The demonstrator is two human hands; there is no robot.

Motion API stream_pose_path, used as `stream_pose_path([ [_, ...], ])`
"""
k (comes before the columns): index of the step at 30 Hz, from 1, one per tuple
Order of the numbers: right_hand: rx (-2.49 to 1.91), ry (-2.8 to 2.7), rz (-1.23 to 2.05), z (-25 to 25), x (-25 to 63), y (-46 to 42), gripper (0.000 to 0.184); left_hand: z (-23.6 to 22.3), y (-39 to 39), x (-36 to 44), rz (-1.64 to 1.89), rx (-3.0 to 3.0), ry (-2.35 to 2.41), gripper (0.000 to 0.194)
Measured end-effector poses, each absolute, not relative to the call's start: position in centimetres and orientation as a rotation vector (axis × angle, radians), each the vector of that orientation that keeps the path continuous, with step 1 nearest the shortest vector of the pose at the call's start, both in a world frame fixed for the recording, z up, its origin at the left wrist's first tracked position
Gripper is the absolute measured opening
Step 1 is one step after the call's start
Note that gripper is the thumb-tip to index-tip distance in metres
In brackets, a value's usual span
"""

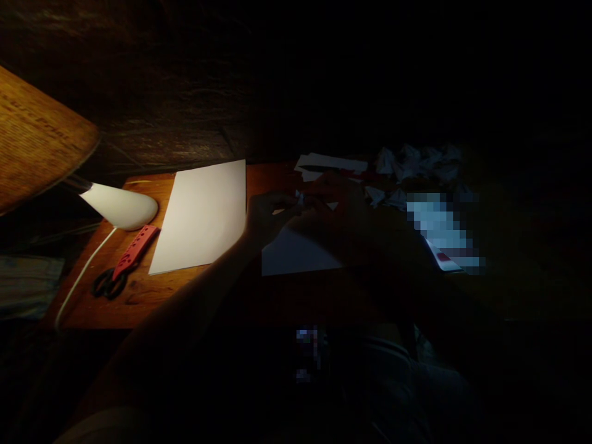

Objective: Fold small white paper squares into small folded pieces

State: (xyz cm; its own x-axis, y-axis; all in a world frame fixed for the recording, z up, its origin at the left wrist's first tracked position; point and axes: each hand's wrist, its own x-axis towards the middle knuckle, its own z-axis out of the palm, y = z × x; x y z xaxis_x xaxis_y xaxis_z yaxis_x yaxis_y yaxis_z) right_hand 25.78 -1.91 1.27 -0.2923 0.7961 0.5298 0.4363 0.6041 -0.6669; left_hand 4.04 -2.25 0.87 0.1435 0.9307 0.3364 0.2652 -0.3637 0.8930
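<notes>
Between my two hands, over the middle of the table, is a small folded piece of white paper. My left hand pinches it from the left, fingertips closed. From the other side my right hand reaches in with bent fingers, also closed on the paper; deep shadow hides much of that hand. Below them lies a white sheet, partly covered by my forearm. Several small folded paper shapes are grouped to the right of my right hand.
A lamp lights the left side, its cord hanging over the edge. Scissors in a pink sheath lie beside a large white sheet. Paper strips with a dark, slim object on them lie behind my hands. A lit phone rests right.
</notes>
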Motion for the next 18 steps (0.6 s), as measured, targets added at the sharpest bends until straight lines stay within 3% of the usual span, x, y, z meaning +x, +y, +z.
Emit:
stream_pose_path([
  [18,-0.995,-1.933,0.495,1.33,25.89,-2.04,0.015,1.06,-2.31,3.98,1.236,1.823,1.135,0.031],
])
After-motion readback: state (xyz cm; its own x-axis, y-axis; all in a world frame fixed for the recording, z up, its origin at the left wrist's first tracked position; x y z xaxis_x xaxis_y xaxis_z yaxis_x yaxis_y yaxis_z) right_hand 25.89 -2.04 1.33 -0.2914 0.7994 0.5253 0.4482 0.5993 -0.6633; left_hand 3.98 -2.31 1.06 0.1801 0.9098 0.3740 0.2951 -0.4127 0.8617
